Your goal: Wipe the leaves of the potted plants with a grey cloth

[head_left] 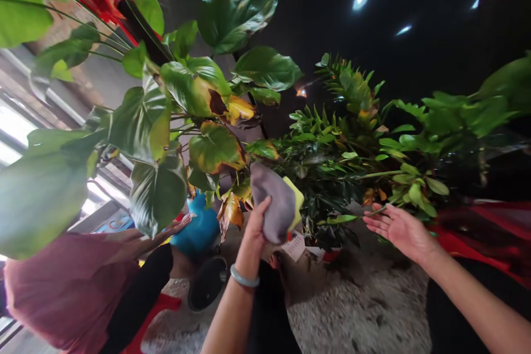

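At far left a broad leaf point(37, 193) stands in front of a co-worker in a pink shirt point(70, 293), partly hiding them. Beside them are a red stool point(161, 305), a blue object point(197, 229) and a dark bucket point(207, 286) on the floor point(348, 310). Browned leaves point(218, 146) crowd close above the left hand. A printed paper point(294, 247) lies lower, between the hands; shrubs point(415, 113) spread right, above something red point(483, 227).

The left hand point(257, 224) grasps a grey cloth point(274, 204), thumb across its near face; a yellow pad point(297, 199) shows behind it. The right hand point(409, 235) is palm up, fingers extended, a leaf stem point(375, 211) at their tips; whether it is pinched, I cannot tell.
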Motion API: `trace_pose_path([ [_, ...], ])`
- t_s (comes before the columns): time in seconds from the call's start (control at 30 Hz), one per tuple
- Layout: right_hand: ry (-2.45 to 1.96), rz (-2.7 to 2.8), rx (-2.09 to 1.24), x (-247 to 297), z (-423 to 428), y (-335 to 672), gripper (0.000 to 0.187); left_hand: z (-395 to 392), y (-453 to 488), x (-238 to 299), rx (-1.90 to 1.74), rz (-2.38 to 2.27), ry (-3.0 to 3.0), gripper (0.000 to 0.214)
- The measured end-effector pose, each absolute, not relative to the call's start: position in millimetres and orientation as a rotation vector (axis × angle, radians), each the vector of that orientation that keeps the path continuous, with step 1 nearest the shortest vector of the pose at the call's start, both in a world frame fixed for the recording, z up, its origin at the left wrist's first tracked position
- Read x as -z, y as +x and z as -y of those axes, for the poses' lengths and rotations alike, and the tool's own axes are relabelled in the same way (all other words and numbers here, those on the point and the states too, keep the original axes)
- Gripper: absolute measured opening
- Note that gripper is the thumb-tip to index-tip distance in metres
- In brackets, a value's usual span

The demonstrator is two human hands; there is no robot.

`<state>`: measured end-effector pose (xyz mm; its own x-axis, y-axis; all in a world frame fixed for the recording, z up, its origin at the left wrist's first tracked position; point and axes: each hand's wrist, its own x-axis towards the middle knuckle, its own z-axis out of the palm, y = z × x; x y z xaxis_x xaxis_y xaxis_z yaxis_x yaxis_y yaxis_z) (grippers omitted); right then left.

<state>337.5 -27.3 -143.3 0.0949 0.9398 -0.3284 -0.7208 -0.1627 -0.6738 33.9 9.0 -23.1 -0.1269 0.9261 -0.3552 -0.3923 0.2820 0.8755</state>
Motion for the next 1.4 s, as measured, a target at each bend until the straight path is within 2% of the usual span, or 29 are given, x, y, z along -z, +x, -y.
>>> trace_pose_path([
  [0.1,-0.894,0.324,-1.510,146,28,338,0.015,16,42,70,-0.838,-1.137,0.667,0.035],
  [0.2,-0.871,0.349,-1.513,151,26,339,0.015,43,35,87,-0.660,-0.995,0.827,0.042],
  [0.27,-0.846,0.359,-1.510,155,23,337,0.014,47,28,73,-0.695,-0.992,0.868,0.045],
  [0.4,-0.809,0.322,-1.501,157,15,328,0.011,26,24,24,-1.036,-1.110,0.733,0.040],
  [0.5,-0.757,0.311,-1.455,156,11,321,0.009,15,33,18,-1.154,-1.186,0.678,0.033],
  [0.67,-0.677,0.264,-1.411,150,10,315,0.008,40,42,57,-0.722,-1.090,1.000,0.037],
  [0.77,-0.667,0.228,-1.417,145,10,315,0.008,52,32,49,-0.649,-1.011,1.072,0.037],
  [0.9,-0.664,0.214,-1.431,143,10,315,0.006,36,29,1,-1.003,-1.068,0.910,0.041],
  [1.0,-0.667,0.215,-1.426,146,9,315,0.006,17,47,-6,-1.217,-1.112,0.839,0.039],
  [1.07,-0.663,0.234,-1.428,147,8,315,0.005,14,62,14,-1.142,-1.158,0.888,0.036],
  [1.2,-0.688,0.245,-1.451,149,10,318,0.007,34,74,64,-0.599,-1.107,1.133,0.035],
  [1.27,-0.692,0.258,-1.474,151,11,321,0.008,45,68,66,-0.397,-1.015,1.228,0.034],
  [1.33,-0.681,0.280,-1.494,153,13,325,0.007,47,60,46,-0.419,-0.955,1.257,0.036],
  [1.4,-0.675,0.290,-1.495,154,14,327,0.007,39,56,14,-0.674,-0.930,1.207,0.042],
])
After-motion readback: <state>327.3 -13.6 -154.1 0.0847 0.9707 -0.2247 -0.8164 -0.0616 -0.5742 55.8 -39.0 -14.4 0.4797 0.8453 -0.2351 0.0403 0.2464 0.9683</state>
